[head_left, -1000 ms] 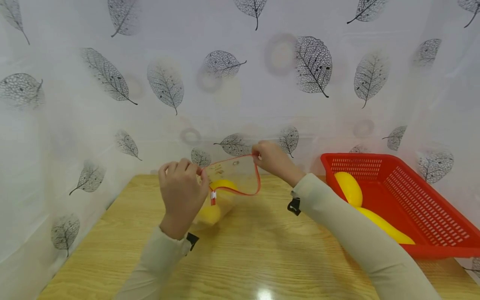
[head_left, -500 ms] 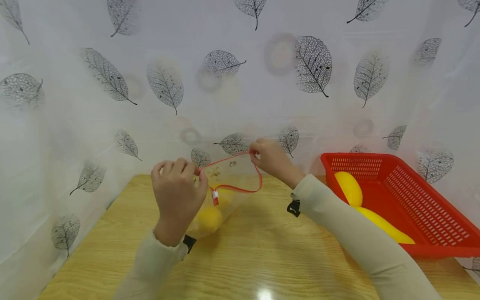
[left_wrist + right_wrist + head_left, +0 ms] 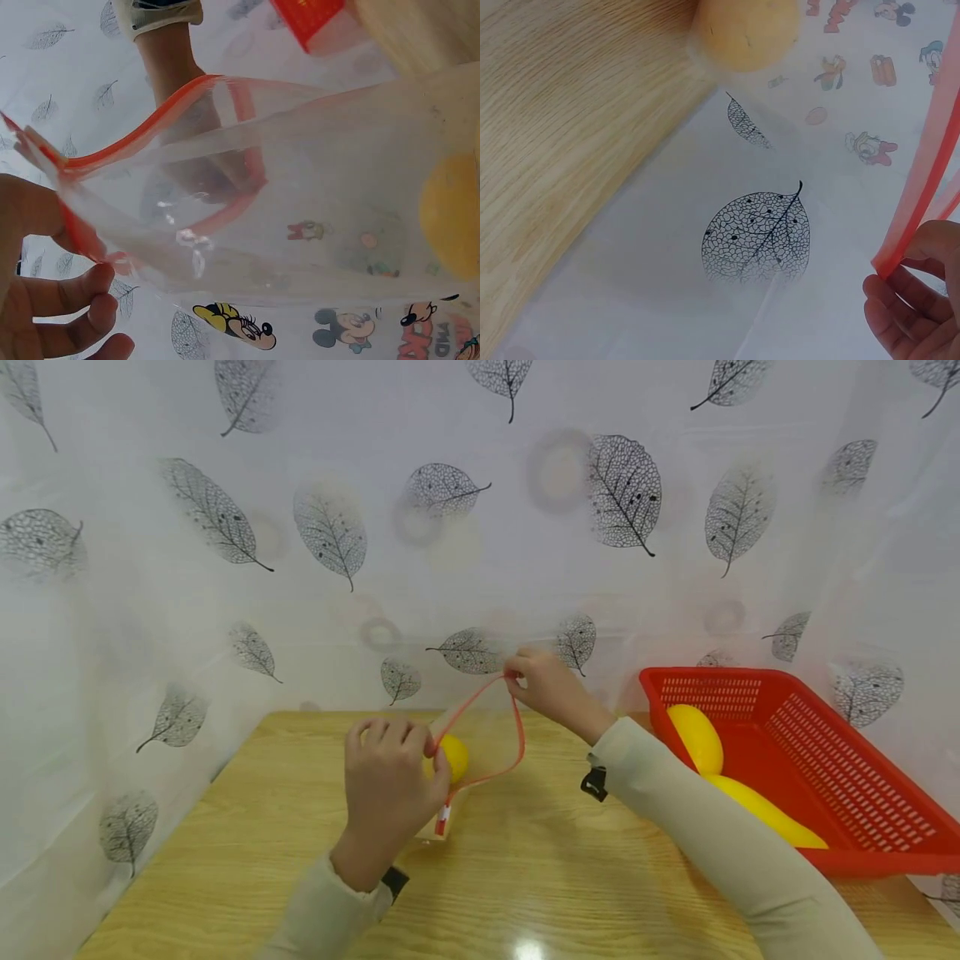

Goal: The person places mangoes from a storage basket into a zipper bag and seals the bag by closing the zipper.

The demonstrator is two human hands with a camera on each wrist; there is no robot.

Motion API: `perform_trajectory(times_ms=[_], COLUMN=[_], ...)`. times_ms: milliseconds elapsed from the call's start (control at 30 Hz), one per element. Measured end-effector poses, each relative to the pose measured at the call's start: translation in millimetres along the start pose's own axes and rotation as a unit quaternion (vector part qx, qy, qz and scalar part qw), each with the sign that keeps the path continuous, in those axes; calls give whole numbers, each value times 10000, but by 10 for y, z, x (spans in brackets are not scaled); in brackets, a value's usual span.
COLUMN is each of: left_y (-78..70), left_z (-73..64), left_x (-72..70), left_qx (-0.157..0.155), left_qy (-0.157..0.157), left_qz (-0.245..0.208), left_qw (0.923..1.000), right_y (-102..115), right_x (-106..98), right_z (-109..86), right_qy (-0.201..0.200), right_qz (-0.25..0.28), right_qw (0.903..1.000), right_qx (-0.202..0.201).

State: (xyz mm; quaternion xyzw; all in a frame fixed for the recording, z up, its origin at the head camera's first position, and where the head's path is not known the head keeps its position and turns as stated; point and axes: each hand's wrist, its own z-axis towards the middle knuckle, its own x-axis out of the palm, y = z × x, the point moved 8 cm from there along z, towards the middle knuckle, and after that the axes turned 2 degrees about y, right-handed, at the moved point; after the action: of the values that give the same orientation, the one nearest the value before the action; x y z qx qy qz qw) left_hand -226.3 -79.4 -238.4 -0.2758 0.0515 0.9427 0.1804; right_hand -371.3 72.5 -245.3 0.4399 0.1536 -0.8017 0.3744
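Between my two hands a clear zipper bag (image 3: 300,187) with red edging and cartoon prints is held with its mouth spread wide. My left hand (image 3: 390,785) pinches one side of the red edge, near the red-and-white zip slider (image 3: 442,817). The far corner of the mouth is pinched by my right hand (image 3: 546,687), thumb against fingertips. A round yellow fruit (image 3: 454,758) shows inside the bag, partly hidden behind my left hand; the right wrist view shows the yellow fruit (image 3: 746,34) through the plastic at the bag's lower end.
A red plastic basket (image 3: 862,760) stands at the right, beyond my right forearm. Along its left side lie two long yellow pieces, one a curved yellow piece (image 3: 696,739). A leaf-printed curtain (image 3: 480,568) hangs behind the wooden table (image 3: 525,860).
My left hand has moved right and down, tilting the bag, so its mouth now faces more toward the head camera. The yellow fruit has shifted in view. My right hand keeps nearly the same place.
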Motion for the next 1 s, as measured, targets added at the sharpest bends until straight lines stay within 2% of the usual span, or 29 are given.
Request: perform_trajectory(times_ms=[267,500,667,800,1000], left_y=[-113,-121,-115,-139,-168], left_z=[5,84,136,135,66], left_x=[118,176,208,250,331], left_qx=[159,-139,-268,-205,-74], left_qy=[133,-65,-27,85,91], left_qz=[44,212,255,207,77], left_qw=[9998,9997,9993,9995,9999], right_y=[-39,-34,-37,-90,-144], right_x=[68,106,112,134,154], right_z=[-63,-108,-126,-120,-115], right_qy=[112,-89,-147,-131,-135], right_qz=[-74,-117,-191,-277,-336], right_qw=[9999,9995,9990,9989,9989], right_qx=[-32,-265,-385,-346,-300])
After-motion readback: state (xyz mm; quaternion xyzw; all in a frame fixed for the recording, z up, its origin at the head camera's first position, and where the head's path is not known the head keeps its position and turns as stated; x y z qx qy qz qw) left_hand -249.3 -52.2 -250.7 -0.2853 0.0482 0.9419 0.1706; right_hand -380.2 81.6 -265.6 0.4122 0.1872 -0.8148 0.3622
